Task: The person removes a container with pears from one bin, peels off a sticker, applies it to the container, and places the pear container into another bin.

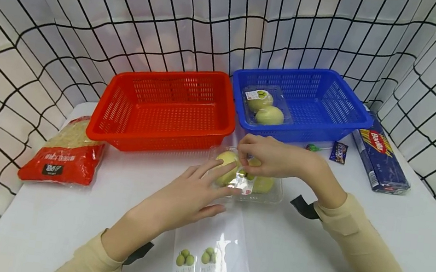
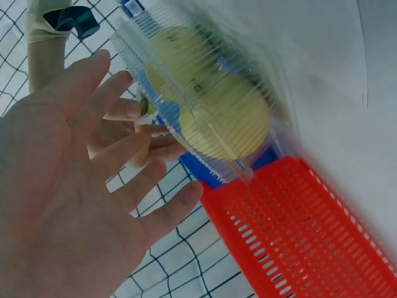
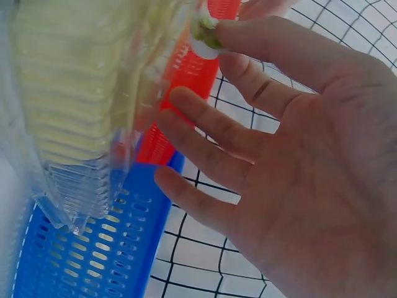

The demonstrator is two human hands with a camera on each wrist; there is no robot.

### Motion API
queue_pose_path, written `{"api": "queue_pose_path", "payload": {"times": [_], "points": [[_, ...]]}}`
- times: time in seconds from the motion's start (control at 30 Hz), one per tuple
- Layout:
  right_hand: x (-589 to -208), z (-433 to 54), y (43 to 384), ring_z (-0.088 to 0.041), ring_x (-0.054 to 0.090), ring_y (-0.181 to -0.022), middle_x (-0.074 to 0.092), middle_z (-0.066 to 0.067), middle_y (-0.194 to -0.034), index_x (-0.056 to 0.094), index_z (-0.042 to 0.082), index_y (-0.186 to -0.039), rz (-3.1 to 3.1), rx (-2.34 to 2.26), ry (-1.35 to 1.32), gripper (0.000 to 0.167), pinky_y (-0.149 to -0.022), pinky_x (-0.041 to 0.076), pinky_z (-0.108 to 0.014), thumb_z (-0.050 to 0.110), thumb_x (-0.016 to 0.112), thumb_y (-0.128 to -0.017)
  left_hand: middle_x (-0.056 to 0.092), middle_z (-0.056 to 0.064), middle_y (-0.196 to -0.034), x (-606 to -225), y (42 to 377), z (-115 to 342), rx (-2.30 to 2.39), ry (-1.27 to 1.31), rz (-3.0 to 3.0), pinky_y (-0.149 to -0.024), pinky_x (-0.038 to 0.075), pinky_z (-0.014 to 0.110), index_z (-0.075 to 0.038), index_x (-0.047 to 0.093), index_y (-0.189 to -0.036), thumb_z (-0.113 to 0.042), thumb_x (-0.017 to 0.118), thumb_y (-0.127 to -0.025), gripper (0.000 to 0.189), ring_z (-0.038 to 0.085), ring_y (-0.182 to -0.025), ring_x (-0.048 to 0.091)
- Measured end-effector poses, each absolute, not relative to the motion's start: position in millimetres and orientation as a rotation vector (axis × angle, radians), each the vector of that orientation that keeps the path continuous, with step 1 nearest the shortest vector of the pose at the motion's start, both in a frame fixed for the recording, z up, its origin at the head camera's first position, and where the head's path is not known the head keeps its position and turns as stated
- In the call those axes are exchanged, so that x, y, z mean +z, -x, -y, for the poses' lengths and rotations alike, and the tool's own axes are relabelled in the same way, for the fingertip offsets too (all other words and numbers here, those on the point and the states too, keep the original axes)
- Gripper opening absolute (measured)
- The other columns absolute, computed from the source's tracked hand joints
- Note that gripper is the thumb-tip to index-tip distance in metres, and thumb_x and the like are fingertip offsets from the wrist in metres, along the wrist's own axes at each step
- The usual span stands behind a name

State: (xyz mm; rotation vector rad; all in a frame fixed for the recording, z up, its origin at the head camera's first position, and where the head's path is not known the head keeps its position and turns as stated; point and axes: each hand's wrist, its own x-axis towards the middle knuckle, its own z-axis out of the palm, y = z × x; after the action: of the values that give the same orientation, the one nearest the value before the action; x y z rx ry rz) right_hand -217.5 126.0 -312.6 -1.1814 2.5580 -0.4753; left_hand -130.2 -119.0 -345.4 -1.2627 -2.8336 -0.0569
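Note:
A clear plastic box (image 1: pixel 272 195) of pale yellow-green fruit (image 1: pixel 263 185) lies mid-table. On its lid is a white label (image 1: pixel 245 184) with a green fruit picture. My right hand (image 1: pixel 275 158) is over the lid; its thumb and index finger pinch the label's edge (image 3: pixel 205 36), the other fingers spread. My left hand (image 1: pixel 189 192) stretches its fingers over the box's left side, fingertips right at the lid and label. In the left wrist view, the left palm (image 2: pixel 80 180) holds nothing. A glossy sheet (image 1: pixel 211 256) with two similar labels lies in front of the box.
A red basket (image 1: pixel 158 141) stands behind left. The blue basket (image 1: pixel 305 136) beside it holds another fruit box (image 1: pixel 270 114). A red-and-clear bag (image 1: pixel 69 152) lies left. At right are a lollipop (image 1: pixel 312 147), a small dark wrapper (image 1: pixel 339 152) and a blue pasta box (image 1: pixel 382 157).

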Motion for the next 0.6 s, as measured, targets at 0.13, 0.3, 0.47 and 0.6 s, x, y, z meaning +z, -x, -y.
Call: {"api": "queue_pose_path", "payload": {"times": [0.13, 0.3, 0.47, 0.6], "points": [[-316, -124, 219, -0.025, 0.055, -0.118, 0.059, -0.003, -0.127, 0.061, 0.023, -0.092, -2.616, -0.408, 1.137, 0.009, -0.106, 0.042, -0.048, 0.021, 0.069, -0.096, 0.029, -0.003, -0.171, -347, 129, 118, -0.020, 1.293, 2.817, -0.120, 0.039, 0.057, -0.038, 0.054, -0.148, -0.046, 0.060, -0.102, 0.047, 0.031, -0.158, 0.026], [-322, -123, 222, -0.024, 0.054, -0.116, 0.058, -0.003, -0.126, 0.059, 0.021, -0.098, -2.647, -0.343, 1.098, 0.011, -0.108, 0.041, -0.052, 0.024, 0.069, -0.095, 0.038, -0.006, -0.166, -347, 128, 118, -0.069, 1.311, 2.846, -0.123, 0.037, 0.054, -0.034, 0.052, -0.149, -0.046, 0.060, -0.102, 0.049, 0.027, -0.156, 0.031], [-328, -120, 226, -0.018, 0.056, -0.097, 0.060, -0.002, -0.111, 0.056, 0.017, -0.109, -2.674, -0.362, 1.082, 0.020, -0.094, 0.046, -0.042, 0.024, 0.068, -0.094, 0.040, -0.006, -0.165, -349, 125, 118, -0.088, 1.308, 2.861, -0.122, 0.038, 0.053, -0.032, 0.051, -0.149, -0.045, 0.061, -0.102, 0.050, 0.027, -0.155, 0.033], [-329, -119, 231, -0.017, 0.057, -0.093, 0.063, -0.004, -0.109, 0.056, 0.016, -0.112, -2.692, -0.391, 1.088, 0.021, -0.089, 0.048, -0.039, 0.022, 0.068, -0.096, 0.043, -0.005, -0.164, -350, 125, 118, -0.052, 1.307, 2.817, -0.119, 0.043, 0.053, -0.034, 0.052, -0.148, -0.042, 0.062, -0.101, 0.049, 0.027, -0.153, 0.037]]}}
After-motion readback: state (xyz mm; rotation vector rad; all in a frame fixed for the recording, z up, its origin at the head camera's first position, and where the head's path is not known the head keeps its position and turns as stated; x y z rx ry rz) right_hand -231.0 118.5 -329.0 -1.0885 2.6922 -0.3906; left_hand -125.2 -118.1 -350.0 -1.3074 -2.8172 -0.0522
